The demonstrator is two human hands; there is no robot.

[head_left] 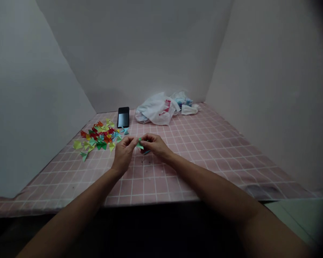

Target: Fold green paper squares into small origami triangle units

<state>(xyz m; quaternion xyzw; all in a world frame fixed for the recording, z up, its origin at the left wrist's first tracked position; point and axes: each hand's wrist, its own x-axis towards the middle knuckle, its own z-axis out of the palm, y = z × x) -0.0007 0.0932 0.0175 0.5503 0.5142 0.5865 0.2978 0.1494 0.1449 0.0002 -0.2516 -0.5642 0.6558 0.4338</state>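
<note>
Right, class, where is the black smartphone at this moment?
In the head view, the black smartphone lies near the back of the pink grid-patterned mat, just left of the white plastic bag and just beyond the pile of coloured paper triangles.

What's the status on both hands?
Left hand and right hand pinching green folded paper. Pile of coloured paper triangles off to the left, apart from the hands.

Left hand point(124, 154) and right hand point(154, 145) pinch green paper triangle point(139, 144) over pink grid desk point(150, 186); triangle pile point(99, 136), phone point(123, 117), plastic bag point(156, 109) beyond.
</note>
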